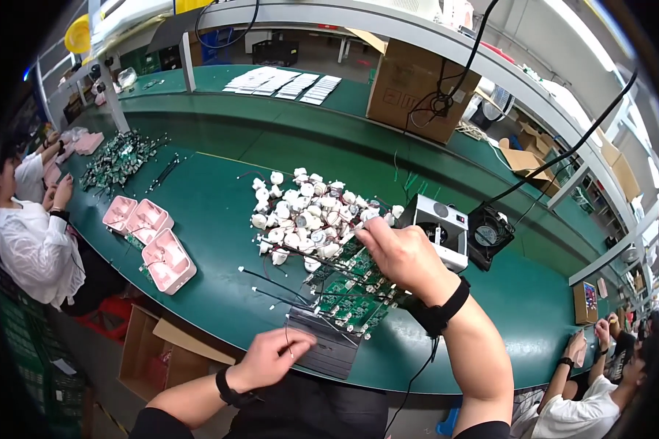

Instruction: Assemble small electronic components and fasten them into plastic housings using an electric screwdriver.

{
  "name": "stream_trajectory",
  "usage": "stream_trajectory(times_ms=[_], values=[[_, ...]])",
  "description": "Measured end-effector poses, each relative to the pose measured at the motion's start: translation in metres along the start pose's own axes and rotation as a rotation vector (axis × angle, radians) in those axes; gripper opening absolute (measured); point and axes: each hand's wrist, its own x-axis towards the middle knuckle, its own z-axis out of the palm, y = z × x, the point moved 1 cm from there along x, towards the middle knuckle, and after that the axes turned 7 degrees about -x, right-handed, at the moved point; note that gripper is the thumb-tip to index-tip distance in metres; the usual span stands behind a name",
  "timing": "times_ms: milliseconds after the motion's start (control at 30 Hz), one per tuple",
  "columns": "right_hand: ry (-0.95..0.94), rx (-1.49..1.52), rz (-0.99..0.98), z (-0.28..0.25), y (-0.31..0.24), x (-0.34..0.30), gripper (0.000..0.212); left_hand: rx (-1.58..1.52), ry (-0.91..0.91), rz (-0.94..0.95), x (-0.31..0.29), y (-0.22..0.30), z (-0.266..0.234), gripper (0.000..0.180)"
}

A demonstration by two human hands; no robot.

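Observation:
My left hand is closed in a pinch near the table's front edge, and a thin dark wire shows at its fingertips. Beside it lies a dark grey ridged mat. My right hand is closed too, raised over the right side of a heap of small white round parts with wires; whatever its fingertips hold is hidden. Below that hand, green circuit boards lie in a cluster. Several black cables with white plugs stretch left from the boards.
Pink open cases stand to the left, with a circuit-board pile behind them. A white boxy machine and a black fan-like device stand right. A cardboard box is at the back. Co-workers sit at both ends.

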Motion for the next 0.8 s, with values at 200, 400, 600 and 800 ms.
stream_trajectory(times_ms=[200,400,600,800], values=[[0.103,-0.038,0.087,-0.004,-0.001,0.002,0.020,-0.899,0.092,-0.244,0.054,0.024,0.001,0.022],[0.050,-0.141,0.098,-0.014,-0.021,-0.014,0.020,-0.800,0.158,-0.434,0.069,0.015,0.015,0.022],[0.091,-0.197,0.170,-0.019,-0.022,-0.017,0.018,-0.622,0.145,-0.432,0.064,0.021,0.011,0.023],[0.226,-0.098,0.340,-0.042,-0.009,-0.031,0.013,-0.294,-0.062,-0.460,0.023,0.023,-0.040,0.027]])
